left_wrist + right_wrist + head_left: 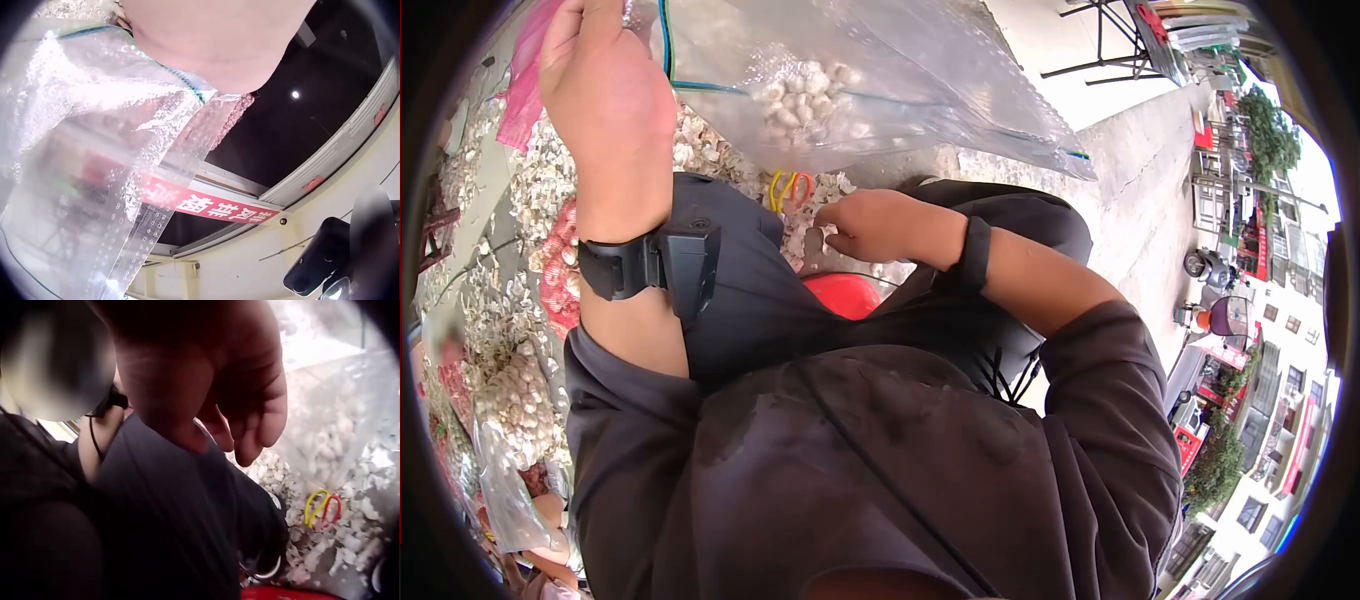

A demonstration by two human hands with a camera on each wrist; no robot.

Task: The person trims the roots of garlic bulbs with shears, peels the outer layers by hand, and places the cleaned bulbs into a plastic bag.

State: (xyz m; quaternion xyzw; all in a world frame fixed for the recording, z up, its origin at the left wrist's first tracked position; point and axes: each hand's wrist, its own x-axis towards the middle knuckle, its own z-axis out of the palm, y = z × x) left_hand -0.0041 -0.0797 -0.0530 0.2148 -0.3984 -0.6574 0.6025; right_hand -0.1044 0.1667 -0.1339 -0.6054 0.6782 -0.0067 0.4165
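Observation:
My left hand is raised at the top left of the head view and grips the edge of a large clear plastic bag; its fingertips run out of the frame. In the left wrist view the bag hangs from under this hand, its blue-green seam showing. White garlic cloves lie inside. My right hand hovers between the knees, fingers loosely curled, with no held thing visible in the right wrist view. Near it, scissors with yellow and red handles lie on a heap of garlic skins.
A red, round-edged thing shows between my thighs. A pink plastic sheet lies by the left hand, and a red net bag beside the left leg. More garlic lies further left. A folding table's legs stand at upper right.

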